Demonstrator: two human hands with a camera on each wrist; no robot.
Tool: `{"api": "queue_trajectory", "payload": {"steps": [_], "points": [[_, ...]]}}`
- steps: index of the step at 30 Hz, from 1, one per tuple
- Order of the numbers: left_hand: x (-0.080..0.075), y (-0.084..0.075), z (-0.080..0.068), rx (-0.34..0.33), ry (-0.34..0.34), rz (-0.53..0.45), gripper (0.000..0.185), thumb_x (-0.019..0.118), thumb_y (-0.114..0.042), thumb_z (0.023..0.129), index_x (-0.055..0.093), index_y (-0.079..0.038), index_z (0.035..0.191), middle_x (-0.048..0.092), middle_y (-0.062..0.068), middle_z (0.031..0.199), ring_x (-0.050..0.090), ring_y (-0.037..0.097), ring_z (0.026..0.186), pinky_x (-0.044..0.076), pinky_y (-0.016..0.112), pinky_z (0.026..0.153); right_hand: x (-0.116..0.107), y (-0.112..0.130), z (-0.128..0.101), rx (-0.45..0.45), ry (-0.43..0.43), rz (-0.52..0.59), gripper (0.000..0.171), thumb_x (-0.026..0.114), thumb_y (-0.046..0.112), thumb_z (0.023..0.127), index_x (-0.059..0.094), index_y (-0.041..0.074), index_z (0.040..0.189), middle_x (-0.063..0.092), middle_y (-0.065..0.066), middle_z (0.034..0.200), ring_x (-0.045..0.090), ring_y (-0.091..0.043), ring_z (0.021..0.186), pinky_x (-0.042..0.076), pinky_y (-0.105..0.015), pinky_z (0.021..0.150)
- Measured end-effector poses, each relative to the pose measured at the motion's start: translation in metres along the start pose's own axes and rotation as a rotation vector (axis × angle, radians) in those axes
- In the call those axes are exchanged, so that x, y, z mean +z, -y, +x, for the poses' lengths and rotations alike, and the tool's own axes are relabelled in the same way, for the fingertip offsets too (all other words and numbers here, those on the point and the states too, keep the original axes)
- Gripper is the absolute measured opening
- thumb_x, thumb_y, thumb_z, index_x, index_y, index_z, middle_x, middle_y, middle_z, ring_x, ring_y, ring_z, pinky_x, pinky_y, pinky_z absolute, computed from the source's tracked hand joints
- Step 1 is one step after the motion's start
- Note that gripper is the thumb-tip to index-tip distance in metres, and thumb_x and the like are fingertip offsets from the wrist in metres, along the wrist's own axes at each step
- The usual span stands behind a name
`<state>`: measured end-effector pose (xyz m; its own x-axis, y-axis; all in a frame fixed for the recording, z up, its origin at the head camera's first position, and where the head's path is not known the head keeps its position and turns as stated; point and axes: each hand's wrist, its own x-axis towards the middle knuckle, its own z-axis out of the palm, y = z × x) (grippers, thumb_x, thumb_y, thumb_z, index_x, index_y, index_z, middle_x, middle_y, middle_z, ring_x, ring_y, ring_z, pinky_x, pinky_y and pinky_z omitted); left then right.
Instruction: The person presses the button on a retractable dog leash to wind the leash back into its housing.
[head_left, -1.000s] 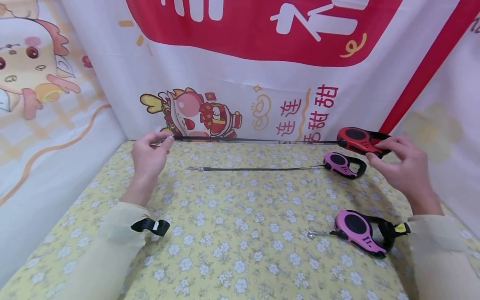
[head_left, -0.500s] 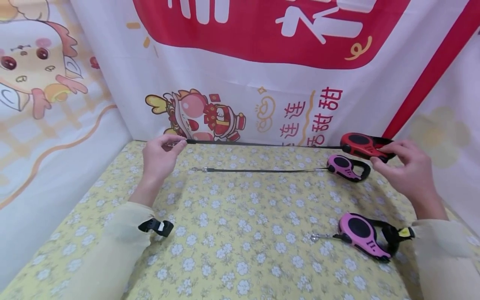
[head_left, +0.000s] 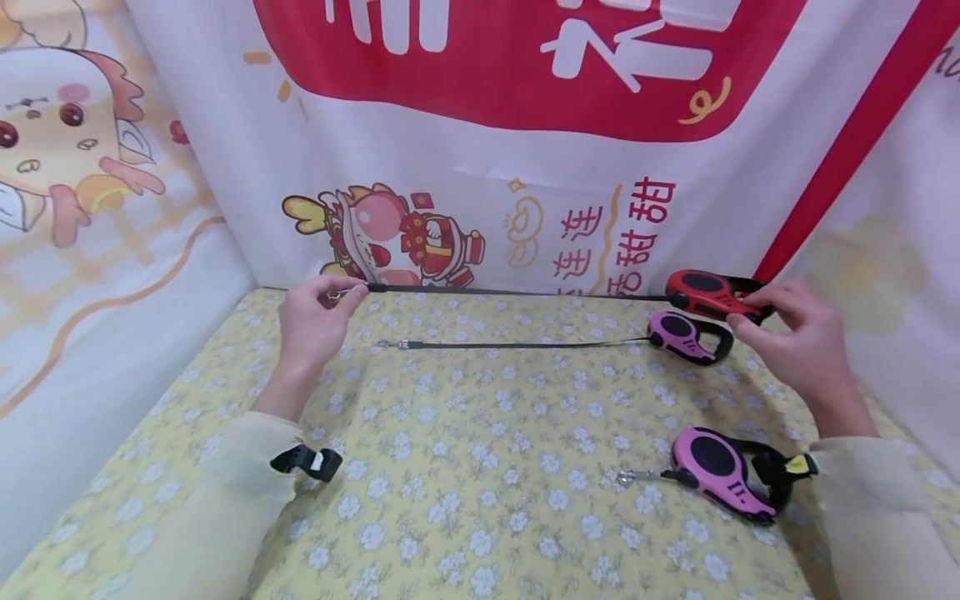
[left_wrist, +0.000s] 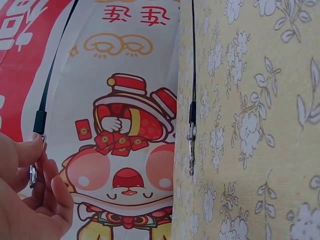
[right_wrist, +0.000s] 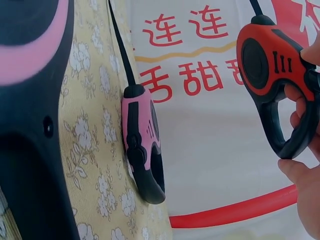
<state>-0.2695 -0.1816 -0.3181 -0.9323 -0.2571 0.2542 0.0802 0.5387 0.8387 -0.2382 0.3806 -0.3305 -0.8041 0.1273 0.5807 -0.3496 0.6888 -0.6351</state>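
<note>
Both hands have sunk slightly toward the flowered cloth [head_left: 465, 467] since a moment ago, keeping the black cord [head_left: 517, 292] stretched taut between them. Left hand [head_left: 315, 321] pinches the metal clip [left_wrist: 33, 172] at the cord's end between thumb and fingertips. Right hand [head_left: 795, 337] curls round the handle of the red leash [head_left: 708, 293], held near the back edge of the cloth — just behind a pink leash [head_left: 686, 336] with its cord pulled out. Another pink leash [head_left: 720, 471] lies nearer, cord retracted.
</note>
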Motion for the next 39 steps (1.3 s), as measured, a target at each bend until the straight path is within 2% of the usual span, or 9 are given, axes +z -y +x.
{"api": "queue_trajectory", "payload": {"steps": [5,9,14,19,32,39], "points": [[0.0,0.0025,-0.0016,0.006,0.002,0.012,0.035,0.068,-0.041,0.104,0.076,-0.015,0.125,0.065,0.006,0.116,0.056,0.021,0.095,0.049,0.031,0.074,0.0029,-0.0003,0.0006,0.017,0.025,0.004,0.025,0.079,0.013,0.094,0.072,-0.003,0.111,0.056,0.023,0.105,0.049,0.003,0.102,0.039,-0.003,0.098],[0.0012,0.0032,-0.0011,0.008,0.01,0.016,0.033,0.067,-0.038,0.105,0.076,-0.013,0.126,0.067,0.009,0.12,0.058,0.021,0.099,0.05,0.031,0.078,0.0043,0.0,0.0004,0.021,0.031,-0.015,0.025,0.079,0.015,0.094,0.072,-0.001,0.111,0.056,0.022,0.104,0.049,0.002,0.101,0.039,-0.003,0.096],[0.0012,0.0014,-0.0007,0.009,0.02,0.024,0.032,0.066,-0.034,0.106,0.075,-0.012,0.128,0.067,0.01,0.119,0.055,0.022,0.099,0.048,0.031,0.077,0.005,0.0021,-0.0006,0.018,0.039,-0.012,0.024,0.079,0.015,0.094,0.073,-0.001,0.112,0.056,0.021,0.104,0.049,0.001,0.101,0.039,-0.002,0.093],[0.0026,0.0006,0.0003,0.021,0.036,0.06,0.037,0.064,-0.039,0.107,0.074,-0.01,0.128,0.066,0.011,0.114,0.054,0.024,0.098,0.047,0.033,0.076,0.0054,0.003,-0.001,0.007,0.031,-0.012,0.023,0.078,0.013,0.094,0.072,-0.002,0.11,0.055,0.022,0.103,0.048,0.001,0.1,0.039,-0.003,0.093],[0.003,-0.0028,-0.0027,0.004,-0.016,0.012,0.034,0.071,-0.039,0.103,0.077,-0.013,0.123,0.069,0.008,0.12,0.059,0.02,0.097,0.051,0.032,0.077,0.0077,0.0064,0.0002,-0.013,0.019,-0.01,0.02,0.079,0.011,0.092,0.073,-0.001,0.108,0.056,0.021,0.102,0.049,0.0,0.097,0.038,-0.003,0.092],[0.0039,-0.0011,-0.0023,-0.017,-0.014,0.008,0.037,0.072,-0.043,0.101,0.077,-0.013,0.123,0.069,0.007,0.117,0.061,0.019,0.093,0.052,0.028,0.073,0.0097,0.0064,-0.0001,-0.025,0.026,0.009,0.019,0.078,0.008,0.092,0.074,-0.003,0.107,0.057,0.022,0.102,0.05,0.0,0.098,0.038,-0.001,0.091]]}}
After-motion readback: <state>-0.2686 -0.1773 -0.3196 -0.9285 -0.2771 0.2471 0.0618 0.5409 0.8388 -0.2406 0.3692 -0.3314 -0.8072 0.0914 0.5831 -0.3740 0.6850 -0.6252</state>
